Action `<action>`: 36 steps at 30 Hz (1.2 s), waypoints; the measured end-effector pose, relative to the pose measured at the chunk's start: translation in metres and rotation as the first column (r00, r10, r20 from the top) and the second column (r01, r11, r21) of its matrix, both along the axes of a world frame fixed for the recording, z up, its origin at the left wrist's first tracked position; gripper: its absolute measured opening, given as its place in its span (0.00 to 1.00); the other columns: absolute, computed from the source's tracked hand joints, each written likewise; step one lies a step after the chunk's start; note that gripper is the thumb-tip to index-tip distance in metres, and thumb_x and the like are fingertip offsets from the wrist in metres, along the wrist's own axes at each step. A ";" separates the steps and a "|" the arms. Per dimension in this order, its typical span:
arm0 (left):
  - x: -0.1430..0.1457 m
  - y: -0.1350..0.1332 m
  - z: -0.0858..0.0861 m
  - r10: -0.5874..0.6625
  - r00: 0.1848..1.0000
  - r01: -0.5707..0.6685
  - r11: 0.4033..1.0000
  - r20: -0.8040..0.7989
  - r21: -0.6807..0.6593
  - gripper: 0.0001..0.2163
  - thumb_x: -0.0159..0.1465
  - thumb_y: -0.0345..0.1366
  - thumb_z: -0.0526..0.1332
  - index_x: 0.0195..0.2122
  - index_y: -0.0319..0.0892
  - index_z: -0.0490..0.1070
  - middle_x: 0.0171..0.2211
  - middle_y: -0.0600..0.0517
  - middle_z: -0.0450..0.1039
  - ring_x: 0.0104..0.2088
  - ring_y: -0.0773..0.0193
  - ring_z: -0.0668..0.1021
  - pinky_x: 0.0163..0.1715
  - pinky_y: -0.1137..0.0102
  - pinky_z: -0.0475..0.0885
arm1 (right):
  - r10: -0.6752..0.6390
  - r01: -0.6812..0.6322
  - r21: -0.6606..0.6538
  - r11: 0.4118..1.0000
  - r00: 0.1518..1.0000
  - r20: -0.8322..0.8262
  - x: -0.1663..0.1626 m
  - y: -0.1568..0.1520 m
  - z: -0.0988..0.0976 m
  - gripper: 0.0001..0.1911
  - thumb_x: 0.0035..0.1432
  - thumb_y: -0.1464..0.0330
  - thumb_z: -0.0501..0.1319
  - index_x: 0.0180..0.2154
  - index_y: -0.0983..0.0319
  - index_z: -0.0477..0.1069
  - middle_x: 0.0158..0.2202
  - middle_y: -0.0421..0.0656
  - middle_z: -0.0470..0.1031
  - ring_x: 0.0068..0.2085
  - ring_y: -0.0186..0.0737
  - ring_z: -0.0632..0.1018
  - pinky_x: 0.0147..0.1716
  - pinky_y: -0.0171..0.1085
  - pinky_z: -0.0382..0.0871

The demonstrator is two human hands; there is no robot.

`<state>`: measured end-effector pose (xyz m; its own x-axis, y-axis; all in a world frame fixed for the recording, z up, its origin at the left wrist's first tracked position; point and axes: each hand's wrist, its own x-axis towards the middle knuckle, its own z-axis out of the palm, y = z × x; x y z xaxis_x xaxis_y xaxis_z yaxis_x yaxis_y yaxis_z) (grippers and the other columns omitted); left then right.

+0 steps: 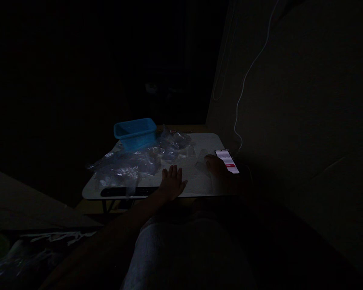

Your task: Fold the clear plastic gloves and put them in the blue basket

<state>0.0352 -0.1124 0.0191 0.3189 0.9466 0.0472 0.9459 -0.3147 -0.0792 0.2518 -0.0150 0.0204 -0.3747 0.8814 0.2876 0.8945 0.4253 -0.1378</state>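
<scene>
My left hand (172, 184) rests on the front part of the white tabletop (196, 183), palm down, fingers stretched out and apart, with nothing in it. On the right, my right hand (218, 167) is dim, its fingers curled and pinched at the edge of a small clear plastic bag (201, 160). That bag lies close to the table surface. Left of both hands spreads a heap of crumpled clear plastic bags (145, 161). A lit phone (229, 161) sits just beyond my right hand, partly covered by it.
A blue plastic basket (136, 135) stands at the back left among the bags. A dark slot (109, 192) runs along the table's front left edge. A white cable (243, 86) hangs down the right wall toward the phone. The surroundings are very dark.
</scene>
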 end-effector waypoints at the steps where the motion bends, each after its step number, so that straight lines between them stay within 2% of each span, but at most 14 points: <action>1: 0.002 -0.001 0.001 0.007 1.000 -0.007 1.000 -0.003 0.000 0.29 0.64 0.47 0.39 0.59 0.29 0.49 0.60 0.31 0.46 0.60 0.43 0.50 0.53 0.47 0.48 | 0.024 -0.023 -0.021 0.999 0.999 0.024 -0.003 -0.004 -0.001 0.19 0.54 0.75 0.48 0.46 0.63 0.70 0.49 0.45 0.71 0.48 0.41 0.72 0.49 0.38 0.65; 4: 0.006 -0.005 0.003 0.023 1.000 -0.023 1.000 0.000 -0.011 0.29 0.64 0.47 0.38 0.59 0.29 0.49 0.60 0.31 0.46 0.61 0.44 0.50 0.53 0.48 0.48 | 0.088 -0.086 -0.022 0.996 0.994 0.072 -0.010 -0.007 -0.005 0.18 0.55 0.74 0.49 0.46 0.67 0.69 0.50 0.48 0.69 0.51 0.41 0.69 0.51 0.38 0.62; 7: 0.007 -0.007 0.004 0.034 0.999 -0.034 0.999 0.001 -0.016 0.29 0.64 0.47 0.39 0.59 0.30 0.49 0.60 0.33 0.47 0.61 0.45 0.50 0.53 0.48 0.48 | 0.074 -0.076 0.030 0.997 0.995 0.067 -0.015 -0.003 -0.007 0.19 0.56 0.73 0.48 0.47 0.70 0.68 0.51 0.53 0.68 0.53 0.43 0.68 0.53 0.41 0.59; 11: 0.007 -0.007 0.003 0.031 0.999 -0.031 1.000 0.012 0.001 0.28 0.64 0.47 0.39 0.59 0.31 0.50 0.60 0.33 0.48 0.60 0.45 0.51 0.53 0.48 0.49 | 0.107 -0.110 0.082 0.991 0.994 0.038 -0.020 -0.003 -0.008 0.20 0.56 0.74 0.48 0.49 0.69 0.66 0.52 0.52 0.67 0.54 0.43 0.66 0.55 0.44 0.56; 14: 0.007 -0.004 0.002 0.037 0.999 -0.036 0.999 0.032 -0.006 0.30 0.64 0.48 0.39 0.59 0.29 0.49 0.60 0.31 0.46 0.61 0.44 0.50 0.53 0.47 0.48 | 0.148 -0.152 0.074 0.986 0.988 0.050 -0.025 -0.009 -0.008 0.20 0.58 0.72 0.47 0.51 0.68 0.64 0.53 0.52 0.65 0.56 0.43 0.64 0.55 0.45 0.55; 23: 0.004 -0.001 -0.007 0.033 0.999 -0.034 0.999 0.040 0.025 0.34 0.61 0.54 0.37 0.60 0.31 0.49 0.61 0.34 0.45 0.61 0.46 0.49 0.54 0.48 0.47 | 0.071 -0.072 0.011 0.997 0.994 0.088 -0.028 -0.018 -0.010 0.25 0.61 0.60 0.45 0.56 0.66 0.57 0.59 0.54 0.55 0.60 0.50 0.57 0.54 0.56 0.50; 27: 0.000 -0.002 0.000 0.032 0.997 -0.034 0.999 0.064 0.023 0.36 0.60 0.56 0.38 0.59 0.30 0.50 0.61 0.34 0.46 0.61 0.46 0.49 0.54 0.47 0.47 | 0.076 -0.076 -0.007 0.997 0.995 0.061 -0.026 -0.016 -0.007 0.24 0.62 0.62 0.44 0.56 0.63 0.56 0.60 0.51 0.55 0.60 0.47 0.57 0.55 0.55 0.50; 32: 0.002 0.012 0.012 -0.021 0.994 0.015 0.999 0.112 0.051 0.27 0.64 0.47 0.35 0.60 0.36 0.49 0.62 0.40 0.46 0.61 0.51 0.50 0.55 0.47 0.45 | 0.071 -0.071 0.045 0.996 0.997 0.020 -0.024 -0.024 -0.005 0.23 0.61 0.65 0.43 0.57 0.66 0.55 0.59 0.52 0.56 0.60 0.46 0.57 0.56 0.53 0.49; 36: 0.012 0.026 0.007 -0.045 0.994 0.042 0.999 0.101 0.032 0.26 0.65 0.44 0.35 0.60 0.33 0.48 0.61 0.39 0.46 0.62 0.54 0.50 0.57 0.52 0.45 | 0.113 -0.116 0.055 0.992 0.992 0.058 -0.024 -0.039 -0.011 0.24 0.61 0.64 0.44 0.56 0.67 0.57 0.59 0.53 0.56 0.60 0.47 0.56 0.56 0.53 0.48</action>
